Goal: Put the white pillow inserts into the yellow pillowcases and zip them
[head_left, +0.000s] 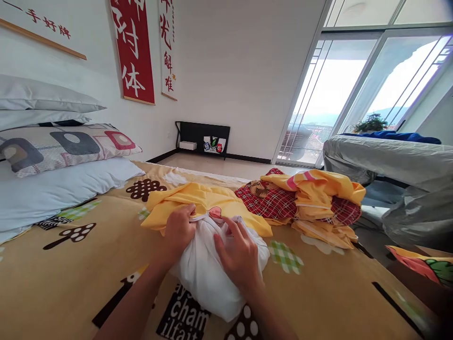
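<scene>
A white pillow (212, 274) lies bunched on the bed in front of me, its far end against a yellow pillowcase (201, 193). The pillowcase is spread beyond it and shows a pink print. My left hand (179, 233) is closed at the near edge of the pillowcase, thumb on top, where yellow and white cloth meet. My right hand (240, 255) lies over the right side of the pillow, its fingers curled into the white cloth near the print. Both sets of fingertips are partly hidden in the folds. How much of the pillow is inside the pillowcase cannot be seen.
Crumpled yellow and red plaid bedding (297, 198) lies at the right on the patterned bedsheet (116, 264). Several pillows (67, 146) are stacked at the left. Beyond the bed stand a low black rack (201, 134) and a plastic-covered piece of furniture (389, 156) by the glass door.
</scene>
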The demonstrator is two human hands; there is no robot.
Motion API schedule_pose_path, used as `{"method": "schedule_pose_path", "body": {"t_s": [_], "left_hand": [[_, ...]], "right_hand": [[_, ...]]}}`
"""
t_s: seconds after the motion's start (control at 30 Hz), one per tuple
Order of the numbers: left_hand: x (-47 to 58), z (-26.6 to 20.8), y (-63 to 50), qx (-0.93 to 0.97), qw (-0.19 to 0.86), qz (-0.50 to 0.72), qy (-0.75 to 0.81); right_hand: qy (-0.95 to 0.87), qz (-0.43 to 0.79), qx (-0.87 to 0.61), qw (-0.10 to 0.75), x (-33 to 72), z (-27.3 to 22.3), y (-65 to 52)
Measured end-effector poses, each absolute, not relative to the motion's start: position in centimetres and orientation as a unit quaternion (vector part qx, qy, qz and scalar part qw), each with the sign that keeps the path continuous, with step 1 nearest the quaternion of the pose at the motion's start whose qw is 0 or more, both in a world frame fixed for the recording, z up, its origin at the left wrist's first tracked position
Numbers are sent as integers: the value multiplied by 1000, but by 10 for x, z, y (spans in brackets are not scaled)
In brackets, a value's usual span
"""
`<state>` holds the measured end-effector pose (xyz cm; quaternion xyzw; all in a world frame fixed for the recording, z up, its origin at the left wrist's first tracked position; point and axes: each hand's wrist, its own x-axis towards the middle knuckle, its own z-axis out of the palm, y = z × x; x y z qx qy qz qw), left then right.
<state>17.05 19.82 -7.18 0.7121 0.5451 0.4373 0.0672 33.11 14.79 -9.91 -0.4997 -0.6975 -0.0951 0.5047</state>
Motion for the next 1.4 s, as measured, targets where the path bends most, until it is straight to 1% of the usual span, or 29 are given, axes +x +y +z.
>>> {"method": "schedule_pose_path", "body": {"t_s": [0.07, 0.17, 0.27, 0.37, 0.47, 0.53, 0.63, 0.7, 0.77, 0.9, 0.97, 1.03, 1.1, 1.13, 1.17, 1.23, 1.3, 1.33, 1.37, 1.4], "left_hand": [[167, -76, 203, 692, 57, 476, 539], [162, -82, 212, 653, 50, 529, 541], [158, -87, 220, 613, 60, 576, 537], [157, -87, 222, 601, 78, 598, 524], [161, -85, 216, 624, 71, 585, 514], [166, -84, 208, 657, 19, 562, 503], [178, -84, 192, 708, -118, 514, 469], [187, -84, 181, 731, -195, 484, 440], [195, -83, 171, 747, -237, 465, 411], [205, -83, 163, 779, -280, 444, 341], [204, -85, 167, 772, -305, 449, 331], [200, -86, 176, 751, -319, 459, 352], [192, -86, 187, 733, -305, 466, 391], [188, -85, 191, 729, -282, 469, 412], [182, -82, 195, 734, -243, 468, 428], [173, -75, 197, 782, -112, 435, 432], [165, -66, 192, 846, 35, 362, 390], [163, -62, 188, 869, 84, 324, 365], [162, -60, 185, 884, 105, 297, 346], [163, -59, 182, 892, 101, 283, 338]], "right_hand": [[-702, -141, -506, 481, 331, -90, 135], [-729, -209, -471, 450, 330, -79, 113], [-774, -251, -445, 373, 323, -79, 99], [-794, -248, -466, 303, 312, -92, 104], [-793, -205, -505, 273, 305, -106, 122], [-816, -166, -489, 259, 305, -112, 133], [-857, -134, -434, 244, 304, -122, 142], [-871, -147, -393, 255, 303, -131, 147], [-857, -176, -381, 300, 303, -140, 153], [-762, -232, -441, 414, 317, -146, 169], [-726, -255, -459, 444, 327, -142, 175], [-700, -281, -472, 457, 338, -137, 180], [-676, -303, -491, 459, 346, -135, 184], [-665, -309, -503, 457, 350, -135, 186], [-656, -311, -516, 455, 354, -136, 189], [-641, -300, -540, 456, 361, -138, 193], [-630, -272, -558, 466, 368, -138, 196], [-626, -254, -565, 474, 371, -138, 197], [-623, -235, -571, 480, 373, -136, 198], [-622, -217, -574, 487, 375, -135, 197]]}}
